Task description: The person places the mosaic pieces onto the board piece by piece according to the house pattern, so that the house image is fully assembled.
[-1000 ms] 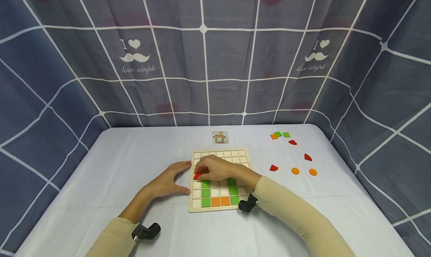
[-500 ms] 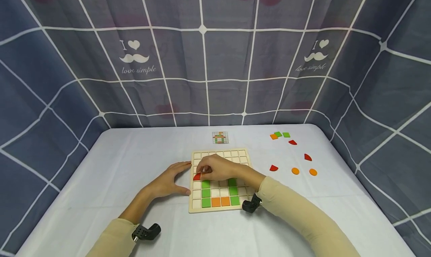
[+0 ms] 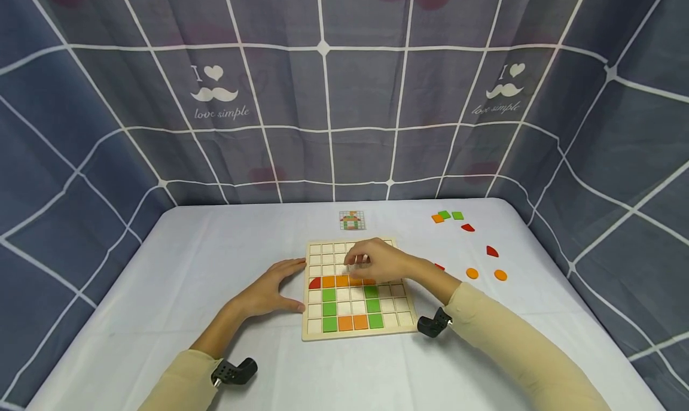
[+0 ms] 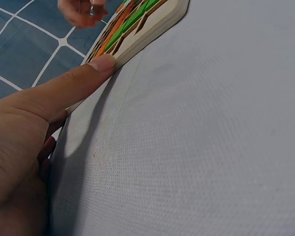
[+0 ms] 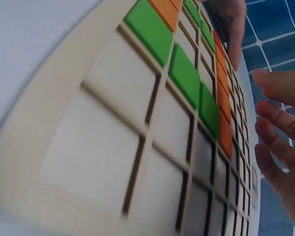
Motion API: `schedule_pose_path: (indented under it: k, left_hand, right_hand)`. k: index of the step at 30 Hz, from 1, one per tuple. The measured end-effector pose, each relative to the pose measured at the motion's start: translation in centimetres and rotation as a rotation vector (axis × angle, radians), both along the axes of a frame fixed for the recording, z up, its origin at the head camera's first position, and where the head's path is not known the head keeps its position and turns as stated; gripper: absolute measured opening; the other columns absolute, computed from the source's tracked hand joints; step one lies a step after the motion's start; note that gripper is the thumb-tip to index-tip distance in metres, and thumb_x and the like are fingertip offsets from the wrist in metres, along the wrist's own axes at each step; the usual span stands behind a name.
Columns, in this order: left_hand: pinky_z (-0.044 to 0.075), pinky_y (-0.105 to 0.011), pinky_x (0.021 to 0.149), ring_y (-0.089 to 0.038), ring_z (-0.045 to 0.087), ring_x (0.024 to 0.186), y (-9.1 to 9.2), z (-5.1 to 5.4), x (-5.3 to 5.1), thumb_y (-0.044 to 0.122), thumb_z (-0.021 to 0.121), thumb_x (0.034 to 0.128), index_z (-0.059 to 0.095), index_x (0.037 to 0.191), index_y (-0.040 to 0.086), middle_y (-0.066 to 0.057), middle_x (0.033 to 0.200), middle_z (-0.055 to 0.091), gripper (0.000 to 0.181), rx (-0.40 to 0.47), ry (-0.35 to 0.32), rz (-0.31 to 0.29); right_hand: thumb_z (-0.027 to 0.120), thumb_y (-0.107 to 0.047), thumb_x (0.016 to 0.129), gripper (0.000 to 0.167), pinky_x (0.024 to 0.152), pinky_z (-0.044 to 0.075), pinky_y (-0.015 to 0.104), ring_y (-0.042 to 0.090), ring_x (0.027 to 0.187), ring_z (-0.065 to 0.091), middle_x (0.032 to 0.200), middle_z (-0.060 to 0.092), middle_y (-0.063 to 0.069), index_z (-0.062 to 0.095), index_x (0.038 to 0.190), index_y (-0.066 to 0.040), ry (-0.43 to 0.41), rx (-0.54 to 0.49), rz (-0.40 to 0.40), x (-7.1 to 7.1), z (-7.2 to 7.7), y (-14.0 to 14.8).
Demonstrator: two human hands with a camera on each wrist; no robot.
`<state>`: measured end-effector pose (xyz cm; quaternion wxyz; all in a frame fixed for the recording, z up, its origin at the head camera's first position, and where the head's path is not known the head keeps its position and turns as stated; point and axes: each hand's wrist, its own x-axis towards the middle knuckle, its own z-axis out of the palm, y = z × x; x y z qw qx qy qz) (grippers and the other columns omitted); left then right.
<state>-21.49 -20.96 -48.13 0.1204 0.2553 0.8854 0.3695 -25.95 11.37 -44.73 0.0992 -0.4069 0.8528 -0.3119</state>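
A wooden grid board (image 3: 359, 334) lies on the white table. It bears green squares (image 3: 329, 308), orange squares (image 3: 360, 321), a row of orange pieces (image 3: 341, 281) and a red curved piece (image 3: 314, 283) at that row's left end. My left hand (image 3: 267, 290) touches the board's left edge, thumb (image 4: 91, 73) and fingers spread. Above the board my right hand (image 3: 381, 260) hovers with nothing visible in it; in the right wrist view its fingers (image 5: 280, 118) are loosely bent and apart.
Behind the board lies a small pattern card (image 3: 352, 220). To the right are loose red pieces (image 3: 492, 251), orange discs (image 3: 472, 273), green squares (image 3: 457, 215) and an orange square (image 3: 438, 218). A checked curtain (image 3: 360, 88) surrounds the table.
My right hand has let go of the red piece, which lies at the board's left side, and has moved right, uncovering part of the orange row. My left hand has stayed in place.
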Motion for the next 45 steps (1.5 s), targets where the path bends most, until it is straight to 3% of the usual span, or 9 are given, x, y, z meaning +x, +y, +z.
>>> schedule_pose_path:
  k: [10, 20, 27, 34, 39, 45]
  left_hand:
    - [0.021, -0.060, 0.121, -0.038, 0.024, 0.151, 0.0, 0.0, 0.0, 0.039, 0.095, 0.0730, 0.043, 0.157, 0.005, -0.010, 0.163, 0.037, 0.104, -0.006, 0.001, 0.002]
    - [0.022, -0.061, 0.120, -0.039, 0.024, 0.151, 0.0, 0.0, 0.1, 0.041, 0.094, 0.0732, 0.044, 0.157, 0.005, -0.011, 0.163, 0.038, 0.104, -0.006, -0.005, 0.005]
    - [0.021, -0.061, 0.120, -0.039, 0.024, 0.152, 0.0, -0.2, 0.1, 0.042, 0.094, 0.0737, 0.044, 0.157, 0.007, -0.010, 0.163, 0.037, 0.104, -0.019, -0.004, 0.017]
    - [0.022, -0.061, 0.120, -0.038, 0.024, 0.152, 0.0, -0.1, 0.1, 0.040, 0.094, 0.0734, 0.043, 0.157, 0.006, -0.010, 0.163, 0.037, 0.104, -0.009, -0.011, 0.017]
    - [0.022, -0.061, 0.120, -0.038, 0.024, 0.152, 0.0, 0.0, 0.1, 0.041, 0.094, 0.0732, 0.044, 0.157, 0.006, -0.010, 0.163, 0.037, 0.104, -0.010, -0.005, 0.017]
    - [0.022, -0.061, 0.120, -0.038, 0.024, 0.152, 0.0, 0.0, 0.2, 0.041, 0.094, 0.0730, 0.044, 0.157, 0.006, -0.010, 0.163, 0.038, 0.104, -0.006, -0.001, 0.014]
  right_hand:
    - [0.079, -0.018, 0.093, 0.019, 0.081, 0.058, 0.031, 0.012, 0.093, 0.063, 0.104, 0.070, -0.007, 0.077, 0.111, -0.011, 0.006, -0.006, -0.088, 0.1, 0.7, 4.9]
    - [0.080, -0.019, 0.092, 0.020, 0.085, 0.057, 0.039, 0.018, 0.096, 0.062, 0.104, 0.071, -0.005, 0.076, 0.110, -0.011, 0.012, 0.015, -0.216, 0.2, 0.9, 10.3]
    - [0.080, -0.019, 0.091, 0.024, 0.085, 0.057, 0.038, 0.018, 0.096, 0.061, 0.105, 0.072, 0.000, 0.075, 0.112, -0.008, -0.016, 0.058, -0.319, 0.5, 1.3, 14.0]
    - [0.080, -0.011, 0.090, 0.025, 0.085, 0.057, 0.037, 0.019, 0.095, 0.062, 0.105, 0.071, 0.000, 0.074, 0.113, -0.004, -0.038, 0.096, -0.311, 1.0, 1.0, 17.2]
    - [0.084, -0.016, 0.088, 0.027, 0.085, 0.055, 0.034, 0.021, 0.094, 0.060, 0.105, 0.069, -0.002, 0.075, 0.113, -0.008, -0.087, 0.129, -0.305, 1.4, 0.1, 17.9]
    - [0.091, -0.031, 0.080, 0.036, 0.071, 0.048, 0.030, 0.016, 0.081, 0.053, 0.085, 0.061, -0.004, 0.074, 0.104, -0.009, 0.012, 0.155, -0.402, 1.7, -1.4, 17.0]
